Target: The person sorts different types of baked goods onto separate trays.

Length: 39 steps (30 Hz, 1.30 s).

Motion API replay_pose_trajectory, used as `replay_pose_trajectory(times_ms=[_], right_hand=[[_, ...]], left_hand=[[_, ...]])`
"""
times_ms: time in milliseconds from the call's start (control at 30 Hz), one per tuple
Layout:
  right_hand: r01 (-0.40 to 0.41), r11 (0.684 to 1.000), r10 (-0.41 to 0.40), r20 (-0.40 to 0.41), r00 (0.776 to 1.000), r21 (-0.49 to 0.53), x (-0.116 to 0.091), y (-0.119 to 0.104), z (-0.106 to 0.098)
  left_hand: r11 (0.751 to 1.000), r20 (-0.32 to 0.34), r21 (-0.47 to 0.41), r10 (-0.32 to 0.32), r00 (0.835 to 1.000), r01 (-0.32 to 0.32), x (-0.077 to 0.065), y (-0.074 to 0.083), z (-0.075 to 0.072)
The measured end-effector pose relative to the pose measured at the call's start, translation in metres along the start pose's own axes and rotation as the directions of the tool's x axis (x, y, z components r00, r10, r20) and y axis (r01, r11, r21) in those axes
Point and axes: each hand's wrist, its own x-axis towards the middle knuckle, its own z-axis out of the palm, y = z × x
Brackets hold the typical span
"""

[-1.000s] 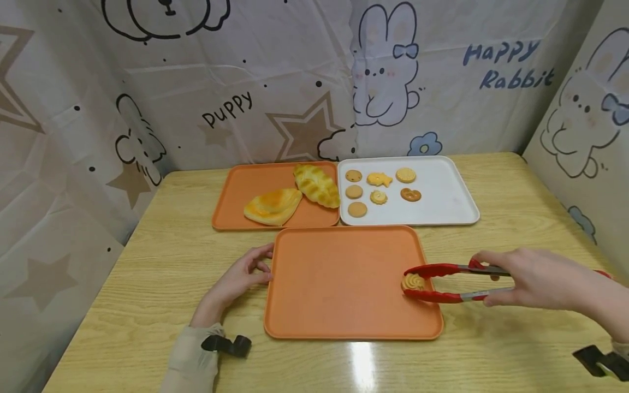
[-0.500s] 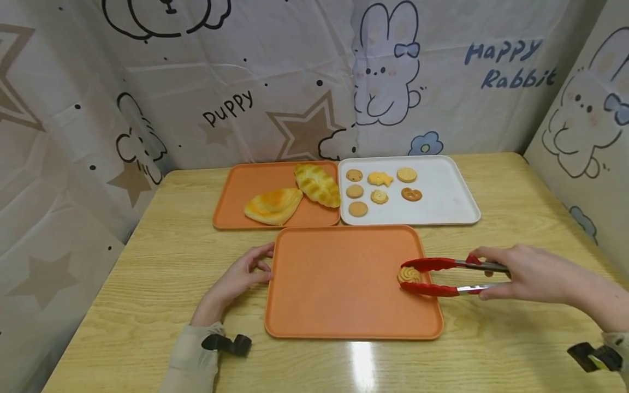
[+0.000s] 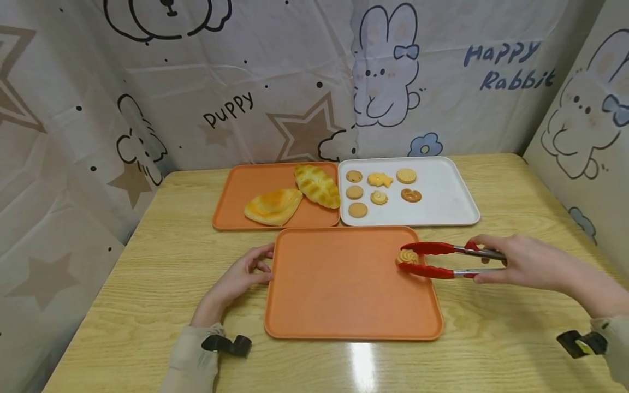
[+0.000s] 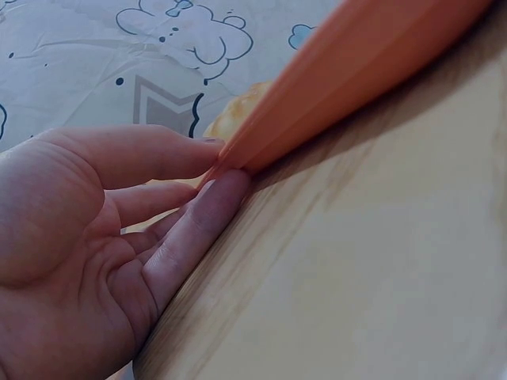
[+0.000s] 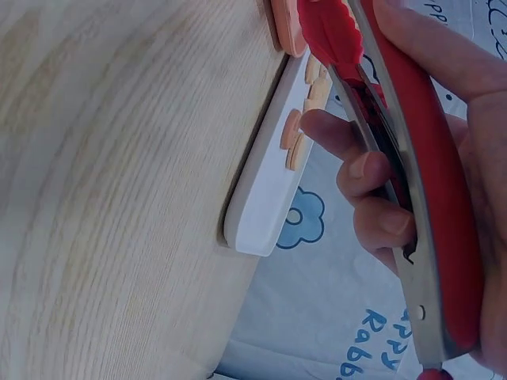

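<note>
My right hand (image 3: 528, 265) grips red-and-metal tongs (image 5: 428, 182), their red tips on either side of a round swirl cookie (image 3: 407, 256). The cookie shows over the right part of the near orange tray (image 3: 339, 284). In the right wrist view the fingers curl round the tongs' handles; the cookie is outside that view. At the tray's left edge, my left hand (image 3: 244, 274) touches the rim with its fingertips. The left wrist view has thumb and fingers (image 4: 150, 154) fairly straight against the tray's outer side.
Behind stands another orange tray (image 3: 231, 204) with a smooth golden bread (image 3: 273, 206) and a braided bread (image 3: 317, 186). Beside it, a white tray (image 3: 447, 191) bears several cookies, a fish-shaped cracker (image 3: 379, 179) and a pretzel (image 3: 410, 195). A printed cloth (image 3: 285, 65) hangs behind the wooden table (image 3: 162, 245).
The right hand has moved the tongs and swirl cookie slightly left and toward the back of the near tray. The left hand has stayed at the tray's edge.
</note>
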Motion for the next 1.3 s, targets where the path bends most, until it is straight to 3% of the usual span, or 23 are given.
replay_pose_trajectory(times_ms=[233, 800, 1300], right_hand=[[-0.077, 0.997, 0.076, -0.023, 0.997, -0.024, 0.008, 0.009, -0.004], [-0.191, 0.981, 0.193, -0.115, 0.974, 0.026, 0.028, 0.040, -0.005], [-0.284, 0.958, 0.286, -0.056, 0.957, 0.042, 0.044, 0.053, 0.004]], left_hand=[[1.000, -0.001, -0.001, -0.003, 1.000, 0.003, 0.000, 0.000, 0.000], [1.000, 0.000, 0.013, 0.015, 1.000, -0.015, 0.002, 0.001, -0.001], [1.000, 0.005, -0.011, 0.008, 1.000, -0.008, 0.000, 0.000, 0.000]])
